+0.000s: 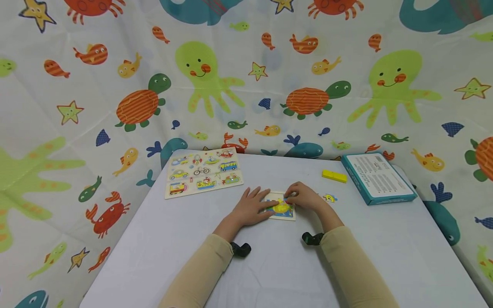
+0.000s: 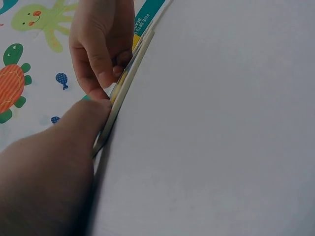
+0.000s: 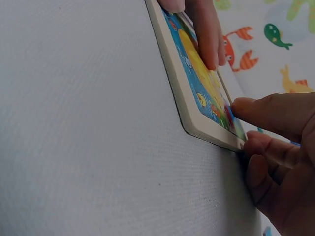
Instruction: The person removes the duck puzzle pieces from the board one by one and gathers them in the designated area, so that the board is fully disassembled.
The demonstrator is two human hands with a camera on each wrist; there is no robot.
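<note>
A small jigsaw puzzle [image 3: 172,73] with a pale wooden frame and a yellow shape on blue lies on the table. My left hand [image 1: 250,208] rests at its left side, fingers spread, with thumb and forefinger reaching over the picture. At the far right corner is my right hand [image 1: 303,196]. One of its fingertips presses the picture there in the right wrist view, while the other fingers [image 3: 258,169] curl at the corner's edge. Right of this hand lies a loose jigsaw piece [image 1: 330,198], yellow and blue.
A larger wooden board [image 1: 204,173] with vehicle pictures lies at the back left. Toward the back right are a yellow block [image 1: 334,176] and a teal box [image 1: 379,177] with a white label. A sea-animal curtain [image 1: 239,90] hangs behind the white table [image 1: 277,273].
</note>
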